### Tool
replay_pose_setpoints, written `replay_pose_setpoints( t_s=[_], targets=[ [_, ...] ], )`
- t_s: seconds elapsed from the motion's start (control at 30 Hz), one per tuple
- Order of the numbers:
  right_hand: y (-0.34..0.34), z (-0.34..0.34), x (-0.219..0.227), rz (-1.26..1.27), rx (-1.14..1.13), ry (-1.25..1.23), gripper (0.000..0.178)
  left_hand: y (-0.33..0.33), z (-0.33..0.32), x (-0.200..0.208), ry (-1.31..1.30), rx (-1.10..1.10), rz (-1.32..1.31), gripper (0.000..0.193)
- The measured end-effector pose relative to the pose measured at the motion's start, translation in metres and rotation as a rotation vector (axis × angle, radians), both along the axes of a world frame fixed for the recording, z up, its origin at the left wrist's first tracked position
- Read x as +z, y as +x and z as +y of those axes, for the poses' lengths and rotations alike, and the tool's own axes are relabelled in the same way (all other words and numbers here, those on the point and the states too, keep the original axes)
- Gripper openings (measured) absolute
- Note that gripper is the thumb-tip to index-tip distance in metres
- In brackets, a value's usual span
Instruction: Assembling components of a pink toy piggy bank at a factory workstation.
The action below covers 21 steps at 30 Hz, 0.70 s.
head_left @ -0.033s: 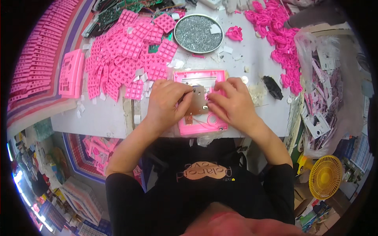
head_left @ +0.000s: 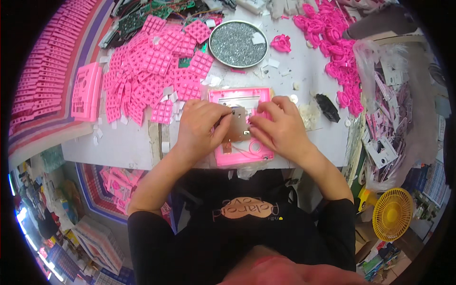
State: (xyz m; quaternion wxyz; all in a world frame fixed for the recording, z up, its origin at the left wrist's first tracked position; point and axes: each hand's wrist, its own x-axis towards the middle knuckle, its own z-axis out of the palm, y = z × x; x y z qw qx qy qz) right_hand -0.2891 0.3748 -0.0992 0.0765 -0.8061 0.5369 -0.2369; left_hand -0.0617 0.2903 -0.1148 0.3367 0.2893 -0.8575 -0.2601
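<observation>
A pink plastic casing (head_left: 240, 94) lies flat at the near edge of the white table (head_left: 118, 147). Over its middle sits a small brown circuit board (head_left: 239, 127). My left hand (head_left: 202, 126) pinches the board's left edge with thumb and fingers. My right hand (head_left: 281, 129) holds its right edge, with the fingertips pressed down on the casing. Thin wires run from the board to a round part at the casing's lower right (head_left: 256, 148). My hands hide much of the casing.
A heap of pink keypad mats (head_left: 156, 71) covers the table's left. Behind the casing stands a round metal dish of silvery bits (head_left: 237, 43). Pink ring-shaped parts (head_left: 327, 38) lie far right, a black part (head_left: 327, 107) nearer. Stacked pink casings (head_left: 85, 90) stand at the left edge. A yellow fan (head_left: 392, 213) is lower right.
</observation>
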Motion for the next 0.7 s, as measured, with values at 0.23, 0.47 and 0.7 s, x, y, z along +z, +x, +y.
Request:
replay_pose_setpoints(
  t_s=[0.23,0.47,0.7],
  targets=[
    [-0.033,-0.037,0.007,-0.191,0.213,0.195,0.016,-0.001,-0.001,0.002,-0.016,-0.004,0.019,0.011],
    [-0.092,-0.216,-0.033,0.256,-0.678,-0.243,0.022,-0.004,-0.002,0.002,0.016,0.064,0.026,0.010],
    [-0.144,-0.229,-0.050,-0.259,-0.762,-0.266,0.031,0.006,0.004,-0.010,0.140,0.141,0.114,0.009]
  ],
)
